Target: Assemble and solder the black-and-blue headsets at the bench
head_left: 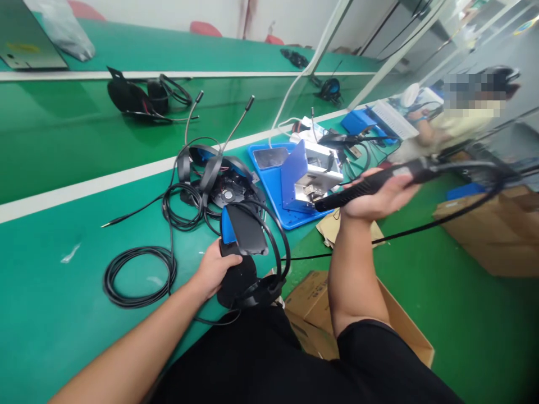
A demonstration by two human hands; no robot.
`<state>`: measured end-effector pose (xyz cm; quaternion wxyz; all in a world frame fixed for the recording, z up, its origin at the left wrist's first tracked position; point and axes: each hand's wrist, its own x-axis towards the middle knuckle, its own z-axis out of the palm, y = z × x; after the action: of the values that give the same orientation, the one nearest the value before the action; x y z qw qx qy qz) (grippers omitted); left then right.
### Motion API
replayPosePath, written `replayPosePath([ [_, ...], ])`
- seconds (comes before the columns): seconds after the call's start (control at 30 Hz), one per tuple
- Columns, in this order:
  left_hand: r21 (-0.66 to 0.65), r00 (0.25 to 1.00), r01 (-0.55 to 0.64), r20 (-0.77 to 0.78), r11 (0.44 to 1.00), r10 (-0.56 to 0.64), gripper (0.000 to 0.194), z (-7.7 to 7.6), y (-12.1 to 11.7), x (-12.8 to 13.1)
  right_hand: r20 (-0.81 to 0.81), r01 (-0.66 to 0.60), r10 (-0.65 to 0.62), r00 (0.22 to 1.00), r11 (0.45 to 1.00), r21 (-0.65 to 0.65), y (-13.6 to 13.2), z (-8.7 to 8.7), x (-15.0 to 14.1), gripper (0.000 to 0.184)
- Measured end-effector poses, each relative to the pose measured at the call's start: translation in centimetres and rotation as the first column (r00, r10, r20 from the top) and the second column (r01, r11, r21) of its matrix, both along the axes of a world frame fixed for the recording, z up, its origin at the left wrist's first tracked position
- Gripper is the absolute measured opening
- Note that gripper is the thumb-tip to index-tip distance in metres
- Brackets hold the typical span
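Observation:
My left hand [214, 269] is shut on a black gaming headset [238, 283], gripping it near a blue-backed ear cup, with its cable looping up past my fingers. My right hand [377, 193] holds a black soldering iron [370, 184] across the palm, its tip end pointing left towards a metal fixture [311, 174] in a blue tray [272, 196]. The iron's cord trails off to the right. A second headset [210, 174] with a gooseneck microphone lies open on the green bench beside a coiled black cable [138, 278].
A mirrored glass panel [105, 140] runs along the bench's far side, reflecting headsets. A person [458, 120] works at the right beside blue bins and a white device. Cardboard boxes [324, 314] stand below my arms and at the right. Red chairs stand beyond the far bench.

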<state>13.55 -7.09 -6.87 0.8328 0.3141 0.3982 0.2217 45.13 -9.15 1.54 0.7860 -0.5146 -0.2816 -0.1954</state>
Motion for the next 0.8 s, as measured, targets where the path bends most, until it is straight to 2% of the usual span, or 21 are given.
replayPosePath([
  [0.07,0.032,1.0,0.018,0.013,0.999,-0.019,0.04,0.1,0.0,0.1,-0.06,-0.083,0.085,0.995,0.996,0.031,-1.0,0.2,-2.2,0.045],
  [0.13,0.043,0.999,0.032,0.036,0.999,-0.033,0.036,0.1,0.0,0.2,-0.111,-0.205,0.209,0.972,0.978,0.042,-2.0,0.2,-5.7,0.054],
  [0.23,0.01,0.995,0.014,0.102,1.0,-0.015,0.034,-0.1,0.0,0.6,-0.113,-0.368,0.372,0.921,0.928,0.055,-3.2,0.2,-11.7,0.051],
  [0.33,-0.023,0.988,-0.026,0.15,0.999,0.03,0.034,-0.6,0.0,0.9,-0.094,-0.441,0.442,0.892,0.897,0.032,-3.4,0.1,-15.5,0.046],
  [0.47,-0.032,0.989,-0.05,0.137,0.998,0.053,0.036,-0.9,0.1,1.0,-0.053,-0.483,0.484,0.873,0.875,0.037,-2.3,-0.6,-17.1,0.044],
  [0.6,-0.01,0.994,-0.059,0.087,0.998,0.06,0.035,-1.3,0.3,1.1,-0.025,-0.537,0.539,0.842,0.841,0.063,-1.6,-1.7,-17.5,0.044],
  [0.8,-0.007,0.997,-0.052,0.065,0.999,0.052,0.035,-1.6,0.3,1.1,-0.008,-0.566,0.567,0.823,0.822,0.063,-1.3,-2.5,-17.4,0.045],
])
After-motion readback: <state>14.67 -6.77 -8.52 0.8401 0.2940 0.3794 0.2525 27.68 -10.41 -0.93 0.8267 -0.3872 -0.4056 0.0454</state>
